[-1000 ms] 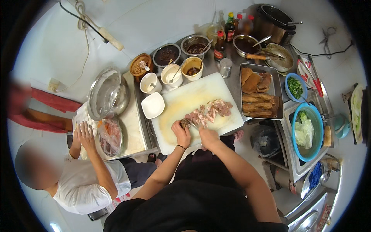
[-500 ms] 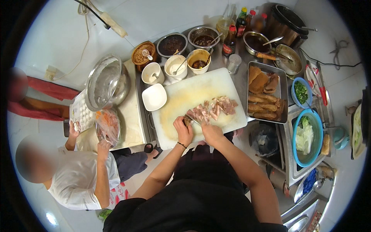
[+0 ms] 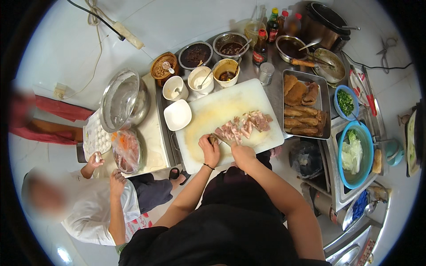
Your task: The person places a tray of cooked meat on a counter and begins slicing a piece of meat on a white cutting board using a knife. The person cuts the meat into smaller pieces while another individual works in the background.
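Both my hands are at the near part of a white cutting board. My left hand is closed over a dark brown piece of meat, its fingertips curled beside the blade. In my right hand is the handle of a knife, mostly covered by my fist. The blade slants toward the piece under my left fingers. Beyond the knife, chopped pink and pale meat lies in a loose row across the board. A square white bowl rests at the board's left corner.
A co-worker in white sits at left, beside a plastic bag of orange food and a large metal bowl. Behind the board stand seasoning containers and sauce bottles. A tray of browned meat and lettuce basin are at right.
The co-worker's nearer hand has come off the plastic bag, and their other hand has moved down and right. My hands keep almost the same place, with the blade slightly turned.
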The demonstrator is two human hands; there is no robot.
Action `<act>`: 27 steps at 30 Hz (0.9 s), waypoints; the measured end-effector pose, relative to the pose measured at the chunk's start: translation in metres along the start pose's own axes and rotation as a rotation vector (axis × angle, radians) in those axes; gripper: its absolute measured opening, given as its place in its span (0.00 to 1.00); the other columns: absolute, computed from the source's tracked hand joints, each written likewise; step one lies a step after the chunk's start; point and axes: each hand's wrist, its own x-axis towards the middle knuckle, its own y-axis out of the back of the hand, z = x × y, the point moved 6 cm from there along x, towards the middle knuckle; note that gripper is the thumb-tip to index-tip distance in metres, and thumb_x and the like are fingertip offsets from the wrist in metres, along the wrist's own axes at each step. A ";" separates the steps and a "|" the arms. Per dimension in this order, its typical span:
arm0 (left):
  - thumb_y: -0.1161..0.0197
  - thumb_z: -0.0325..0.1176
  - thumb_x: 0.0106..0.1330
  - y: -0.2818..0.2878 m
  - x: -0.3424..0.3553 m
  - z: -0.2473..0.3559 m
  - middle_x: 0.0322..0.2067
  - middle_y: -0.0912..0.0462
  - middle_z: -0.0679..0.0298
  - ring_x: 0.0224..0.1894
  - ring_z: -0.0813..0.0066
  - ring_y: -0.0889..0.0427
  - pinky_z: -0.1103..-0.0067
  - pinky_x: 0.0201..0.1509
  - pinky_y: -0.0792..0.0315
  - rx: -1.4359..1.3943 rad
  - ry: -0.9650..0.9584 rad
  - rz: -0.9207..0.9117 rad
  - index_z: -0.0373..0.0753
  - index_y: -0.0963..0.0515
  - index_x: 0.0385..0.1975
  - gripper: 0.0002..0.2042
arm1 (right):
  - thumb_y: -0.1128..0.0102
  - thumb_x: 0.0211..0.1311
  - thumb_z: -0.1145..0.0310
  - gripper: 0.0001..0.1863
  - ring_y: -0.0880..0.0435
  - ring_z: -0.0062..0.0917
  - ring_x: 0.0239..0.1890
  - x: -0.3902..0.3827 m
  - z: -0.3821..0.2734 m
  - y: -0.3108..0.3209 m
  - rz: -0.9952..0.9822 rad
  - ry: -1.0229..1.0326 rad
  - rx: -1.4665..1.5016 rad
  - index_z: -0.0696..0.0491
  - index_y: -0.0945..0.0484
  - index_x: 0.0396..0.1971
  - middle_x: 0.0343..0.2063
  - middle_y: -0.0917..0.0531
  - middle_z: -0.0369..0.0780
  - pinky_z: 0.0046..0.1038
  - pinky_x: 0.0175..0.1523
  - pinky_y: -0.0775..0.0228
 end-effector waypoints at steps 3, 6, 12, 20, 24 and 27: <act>0.47 0.26 0.54 0.001 0.009 -0.036 0.39 0.35 0.50 0.42 0.58 0.36 0.71 0.50 0.41 -0.119 0.058 -0.046 0.31 0.38 0.42 0.15 | 0.51 0.49 0.77 0.10 0.19 0.38 0.29 -0.002 0.004 -0.006 0.026 0.005 0.012 0.59 0.35 0.34 0.24 0.20 0.47 0.35 0.34 0.28; 0.47 0.27 0.56 0.003 0.023 -0.057 0.36 0.32 0.58 0.37 0.71 0.32 0.79 0.45 0.37 -0.700 0.487 -0.221 0.30 0.38 0.42 0.14 | 0.51 0.49 0.77 0.11 0.19 0.38 0.31 -0.002 0.006 -0.006 -0.027 -0.012 0.010 0.59 0.35 0.36 0.25 0.20 0.48 0.35 0.36 0.28; 0.48 0.24 0.54 0.008 0.019 -0.024 0.44 0.37 0.53 0.46 0.61 0.36 0.72 0.53 0.41 -0.125 -0.022 -0.166 0.32 0.40 0.47 0.19 | 0.47 0.46 0.76 0.19 0.20 0.42 0.33 0.002 0.030 0.004 -0.001 -0.092 0.049 0.61 0.37 0.41 0.28 0.20 0.50 0.37 0.38 0.28; 0.44 0.23 0.44 0.024 0.006 0.003 0.49 0.42 0.48 0.52 0.49 0.44 0.66 0.58 0.47 -0.051 -0.123 -0.174 0.33 0.46 0.54 0.32 | 0.51 0.50 0.75 0.12 0.21 0.46 0.31 -0.010 0.005 0.026 0.029 -0.124 0.173 0.61 0.38 0.35 0.24 0.21 0.53 0.41 0.37 0.30; 0.42 0.24 0.44 0.034 0.013 0.005 0.49 0.41 0.47 0.53 0.50 0.43 0.66 0.58 0.46 -0.010 -0.113 -0.223 0.33 0.47 0.55 0.34 | 0.51 0.53 0.72 0.11 0.21 0.47 0.30 -0.012 0.000 0.029 0.032 -0.121 0.217 0.60 0.38 0.34 0.23 0.22 0.53 0.43 0.36 0.31; 0.42 0.25 0.47 0.037 0.008 0.000 0.49 0.41 0.48 0.51 0.51 0.41 0.67 0.58 0.46 -0.035 -0.024 -0.163 0.32 0.46 0.54 0.32 | 0.52 0.55 0.71 0.10 0.22 0.47 0.29 -0.013 0.000 0.026 0.021 -0.108 0.191 0.60 0.38 0.33 0.22 0.22 0.52 0.43 0.35 0.31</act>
